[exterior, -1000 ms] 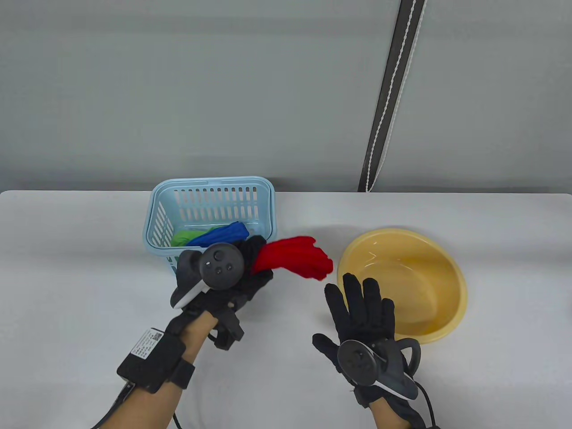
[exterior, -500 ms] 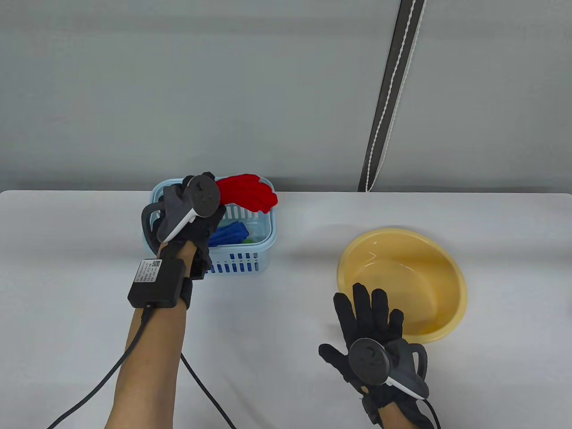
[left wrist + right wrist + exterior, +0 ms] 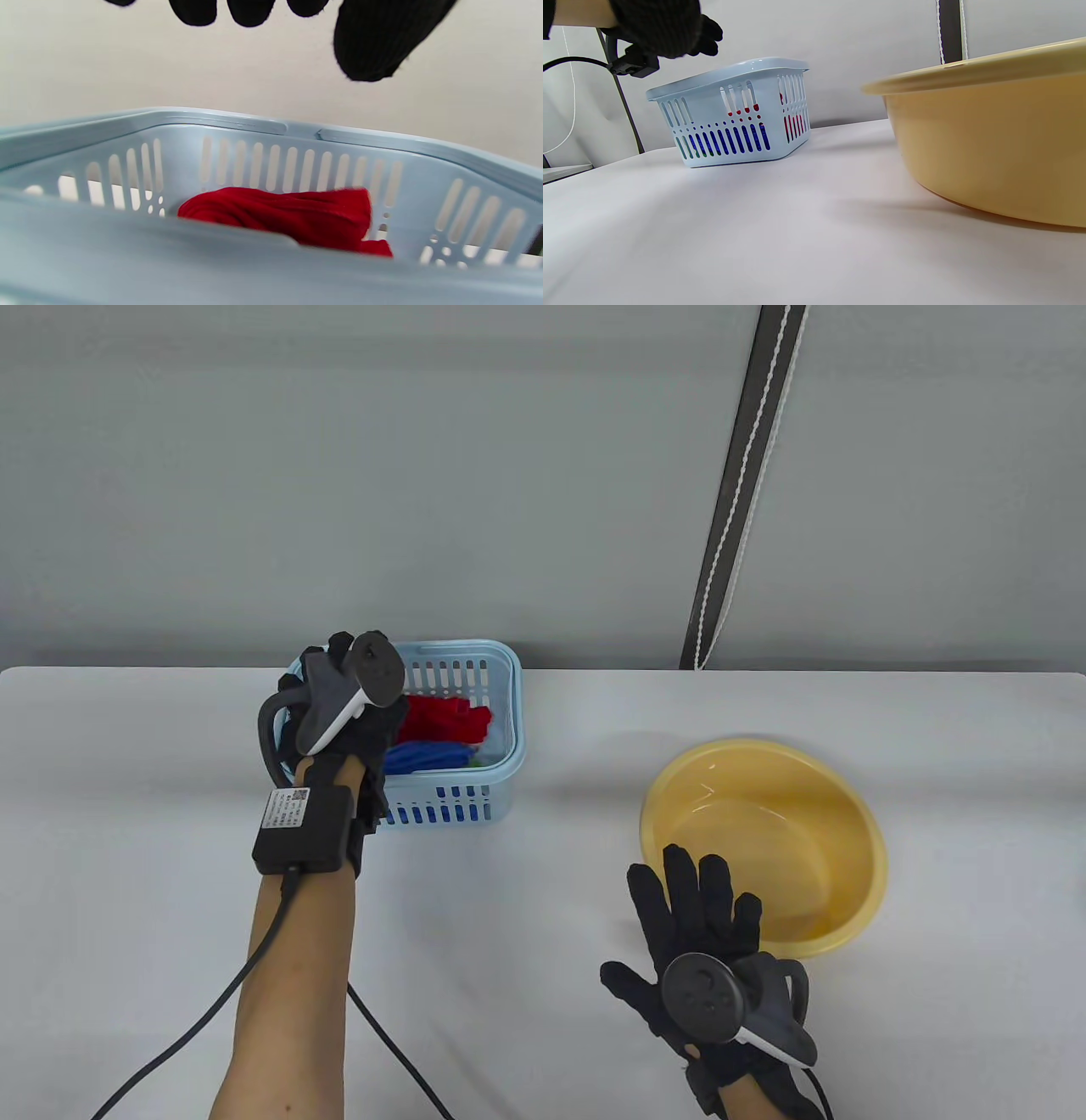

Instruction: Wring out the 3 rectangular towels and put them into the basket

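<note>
1. Three towels lie in the basket [image 3: 501, 729]: the red towel [image 3: 445, 719] on top toward the far wall, the blue towel [image 3: 424, 755] in front of it, and a sliver of green towel [image 3: 477, 761] just right of the blue one.
2. Left hand [image 3: 348, 721] hangs over the basket's left rim, holding nothing; in the left wrist view its fingertips [image 3: 365, 51] point down above the basket, apart from the red towel [image 3: 288, 214] below, and look loosely straight.
3. Right hand [image 3: 696, 933] hovers low over the table [image 3: 543, 899] with fingers straight and spread, thumb out to the left, gripping nothing. Its fingertips overlap the near rim of the bowl [image 3: 857, 831] in the table view; whether they touch it I cannot tell.
4. Bowl is yellow, sits upright on the table's right side, well apart from the basket, with no towel in it.
5. Basket [image 3: 729, 118] in the right wrist view stands flat on the table, with red and blue showing through its slots, and the left hand [image 3: 666, 29] is above its left end.
6. A black cable [image 3: 254, 976] runs from the box on the left wrist down off the table view's bottom edge.
</note>
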Demonstrator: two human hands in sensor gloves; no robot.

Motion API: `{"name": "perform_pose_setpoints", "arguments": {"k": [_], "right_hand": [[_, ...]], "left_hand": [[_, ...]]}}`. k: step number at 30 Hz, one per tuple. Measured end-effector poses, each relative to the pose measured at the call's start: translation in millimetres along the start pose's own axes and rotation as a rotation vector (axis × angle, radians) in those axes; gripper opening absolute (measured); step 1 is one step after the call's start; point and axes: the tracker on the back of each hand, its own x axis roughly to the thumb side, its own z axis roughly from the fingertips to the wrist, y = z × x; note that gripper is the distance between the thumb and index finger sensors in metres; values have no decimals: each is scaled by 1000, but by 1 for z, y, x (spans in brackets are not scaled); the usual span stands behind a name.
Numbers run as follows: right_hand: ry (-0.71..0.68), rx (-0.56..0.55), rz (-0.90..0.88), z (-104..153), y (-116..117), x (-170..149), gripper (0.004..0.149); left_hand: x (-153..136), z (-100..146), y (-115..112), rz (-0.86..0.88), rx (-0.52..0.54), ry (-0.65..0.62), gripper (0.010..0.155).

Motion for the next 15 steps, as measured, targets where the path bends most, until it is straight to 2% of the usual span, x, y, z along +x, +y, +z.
{"name": "perform_pose_setpoints", "arguments": {"k": [3, 8, 15], "right_hand": [[-2, 6, -8, 0, 1, 0, 100], [-13, 31, -20, -3, 6, 2, 100], [-38, 67, -37, -5, 13, 7, 101]], "left_hand": [[1, 17, 5, 24, 8, -53, 84], [6, 67, 10, 72, -11, -165, 87], [10, 135, 4, 184, 11, -269, 92]]}}
